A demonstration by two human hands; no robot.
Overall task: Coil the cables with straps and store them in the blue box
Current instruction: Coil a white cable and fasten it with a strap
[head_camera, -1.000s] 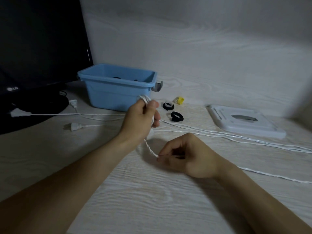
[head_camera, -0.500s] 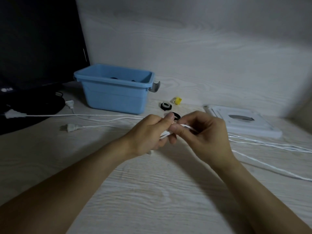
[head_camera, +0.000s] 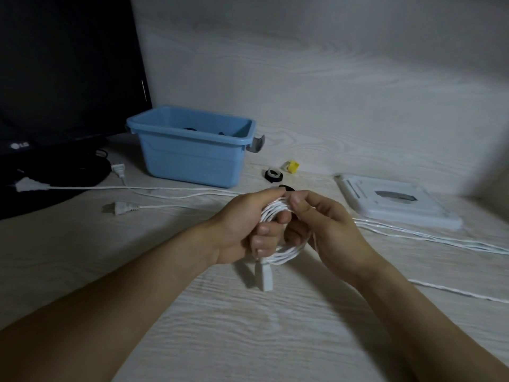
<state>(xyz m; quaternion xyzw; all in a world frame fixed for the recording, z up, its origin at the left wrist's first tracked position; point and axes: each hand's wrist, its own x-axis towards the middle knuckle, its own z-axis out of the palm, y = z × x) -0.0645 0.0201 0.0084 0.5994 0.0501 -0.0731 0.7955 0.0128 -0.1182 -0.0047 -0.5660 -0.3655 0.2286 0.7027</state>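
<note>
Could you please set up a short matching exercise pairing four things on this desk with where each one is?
Things:
1. white coiled cable
2. light blue plastic box
3. small yellow clip
4. white two-pin plug

Places:
A. lying flat left of the hands
B. beside the dark monitor
C. held in both hands
D. right of the box, near the wall

Pairs: 1-C, 2-B, 3-D, 4-A

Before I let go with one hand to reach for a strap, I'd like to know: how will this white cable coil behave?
The white cable coil is probably floppy: its loops sag below the left hand, and the connector dangles. It will likely spring open, since only the hands pinch the loops together. It looks light; the right hand holds it with fingertips.
</note>
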